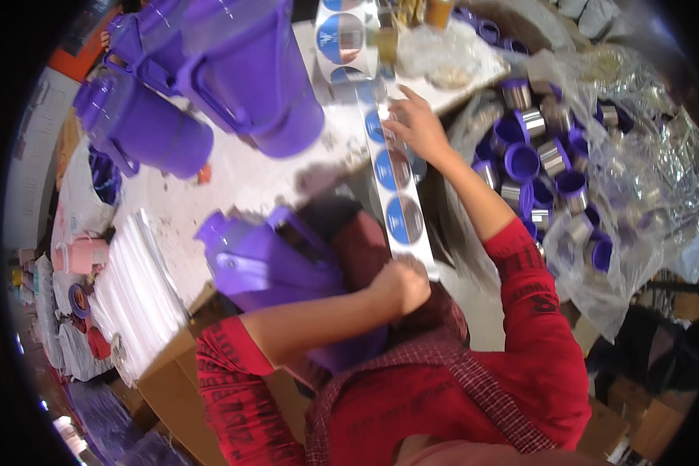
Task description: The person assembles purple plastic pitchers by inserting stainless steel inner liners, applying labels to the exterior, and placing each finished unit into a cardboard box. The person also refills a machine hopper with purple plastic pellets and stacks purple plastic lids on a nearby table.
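Note:
A strip of round labels [391,170], blue with a brownish part, runs from the label roll [342,40] on the table down toward my lap. My left hand [402,286] is closed in a fist around the strip's lower end. Farther up, my right hand [418,132] reaches to the strip near the roll, its fingers apart and touching a label. Whether they pinch its edge is hard to see. On my lap, under my left forearm, lies a purple jug [268,260] with a handle; the forearm hides part of it.
Several purple jugs [248,78] stand on the white table [171,206] at the far left. White sheets [138,291] lie stacked at the table's left edge. To the right, a clear plastic bag [637,179] holds purple-and-silver cups [522,161]. A cardboard box [182,388] sits lower left.

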`<state>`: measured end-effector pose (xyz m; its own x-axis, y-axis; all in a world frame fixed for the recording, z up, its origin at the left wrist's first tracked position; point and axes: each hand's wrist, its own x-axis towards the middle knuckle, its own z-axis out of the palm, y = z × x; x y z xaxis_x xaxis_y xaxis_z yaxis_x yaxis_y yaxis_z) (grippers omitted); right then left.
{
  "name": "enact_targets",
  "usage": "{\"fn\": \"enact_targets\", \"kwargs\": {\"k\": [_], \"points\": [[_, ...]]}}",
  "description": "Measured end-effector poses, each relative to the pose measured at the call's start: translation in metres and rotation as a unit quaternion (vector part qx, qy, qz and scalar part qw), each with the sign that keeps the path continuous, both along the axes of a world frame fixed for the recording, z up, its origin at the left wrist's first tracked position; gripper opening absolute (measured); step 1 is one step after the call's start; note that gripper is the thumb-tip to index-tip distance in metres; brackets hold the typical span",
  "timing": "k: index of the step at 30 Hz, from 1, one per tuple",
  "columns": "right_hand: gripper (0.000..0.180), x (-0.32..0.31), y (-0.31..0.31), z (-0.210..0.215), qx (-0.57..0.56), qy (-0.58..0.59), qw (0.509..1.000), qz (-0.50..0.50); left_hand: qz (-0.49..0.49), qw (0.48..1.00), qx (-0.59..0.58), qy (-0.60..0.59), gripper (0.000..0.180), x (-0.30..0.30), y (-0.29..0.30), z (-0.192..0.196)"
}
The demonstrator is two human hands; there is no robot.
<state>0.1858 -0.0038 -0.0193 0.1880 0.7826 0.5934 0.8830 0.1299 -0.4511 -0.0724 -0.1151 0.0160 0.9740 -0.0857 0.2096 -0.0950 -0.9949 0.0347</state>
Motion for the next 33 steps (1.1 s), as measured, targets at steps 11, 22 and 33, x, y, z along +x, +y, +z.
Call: {"fn": "enact_targets", "kwargs": {"k": [11, 22, 33], "points": [[0.039, -0.073, -0.142, 0.014, -0.072, 0.593, 0.796, 0.094, 0.227, 0.939, -0.259, 0.014, 0.023, -0.013, 0.061, 0.044], [0.03, -0.08, -0.114, 0.072, -0.004, 0.059, 0.998, -0.011, 0.263, 0.615, -0.735, -0.11, 0.019, 0.044, 0.096, 0.001], [0.015, -0.119, -0.135, 0.063, -0.074, 0.049, 0.996, 0.014, 0.274, 0.85, -0.439, -0.096, 0.028, -0.014, 0.086, 0.042]]}}
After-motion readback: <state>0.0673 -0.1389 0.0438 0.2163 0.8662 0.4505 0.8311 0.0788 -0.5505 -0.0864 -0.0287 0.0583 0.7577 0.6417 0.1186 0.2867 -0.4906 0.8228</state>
